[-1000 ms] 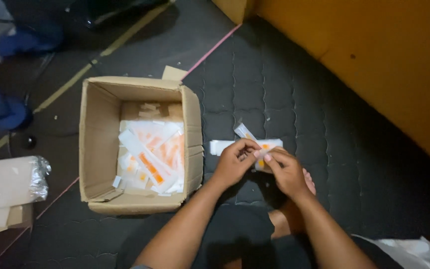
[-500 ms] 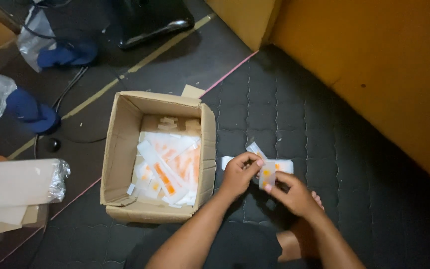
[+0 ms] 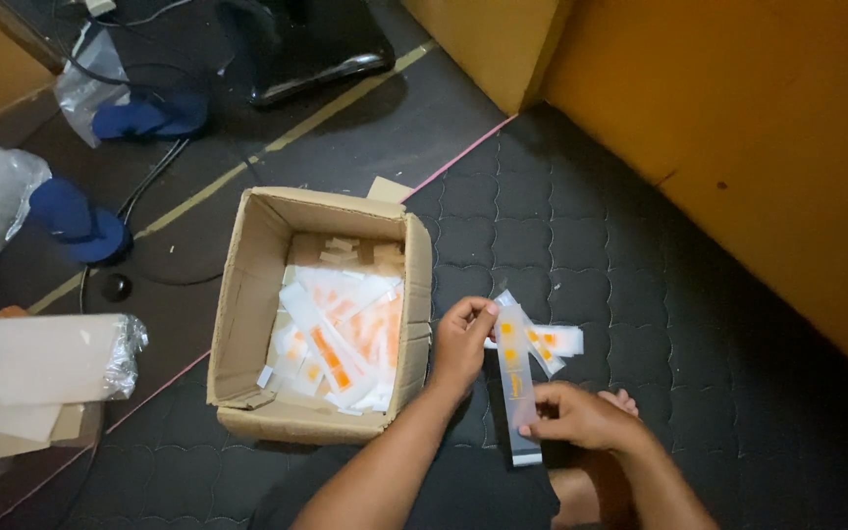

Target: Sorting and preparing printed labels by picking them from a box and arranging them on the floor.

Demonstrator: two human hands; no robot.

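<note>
Change: long packet [image 3: 516, 383] now lifted off floor pile [image 3: 556, 340], stretched lengthwise.
Left hand [image 3: 461, 342]: fingers pinched on top end.
Right hand [image 3: 581, 417]: fingers clenched on lower part.
Box [image 3: 247, 294]: centre frame, untouched.

A long, narrow clear packet [image 3: 515, 383] with orange marks stood nearly upright in the frame, right of centre, pinched at its top and lower part. Behind it, similar flat white-and-orange packets [image 3: 554, 342] lay on the dark quilted mat.
</note>
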